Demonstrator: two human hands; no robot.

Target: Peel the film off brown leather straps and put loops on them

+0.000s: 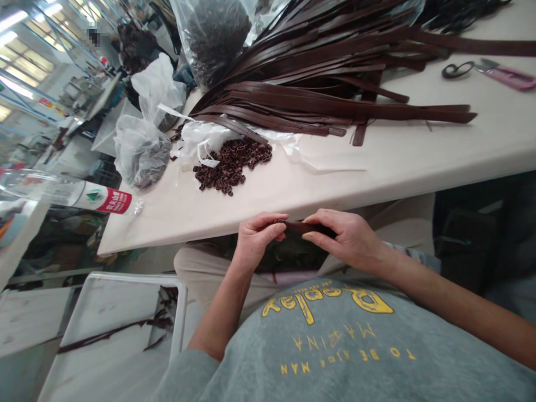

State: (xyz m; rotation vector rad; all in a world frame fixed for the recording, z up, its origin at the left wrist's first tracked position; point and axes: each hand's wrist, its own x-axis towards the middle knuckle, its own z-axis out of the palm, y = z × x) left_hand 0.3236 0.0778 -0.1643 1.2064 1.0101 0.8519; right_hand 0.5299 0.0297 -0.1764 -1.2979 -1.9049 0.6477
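In front of the table edge, a dark brown leather strap (298,226) is stretched between my two hands. My left hand (258,233) pinches its left end between thumb and fingers, partly hiding it. My right hand (350,235) is closed round the strap a short way to the right. On the table just beyond lies a pile of small brown leather loops (234,162), partly on a white plastic bag (205,135). A large bundle of long brown leather straps (335,106) spreads behind the pile, its ends pointing right.
Pink-handled snips (508,77) lie at the table's right (419,151). Filled plastic bags (142,148) stand along the left side, with a larger bag (215,36) behind. A clear bottle (84,194) is at far left. A white tray (182,312) with leather scraps sits lower left.
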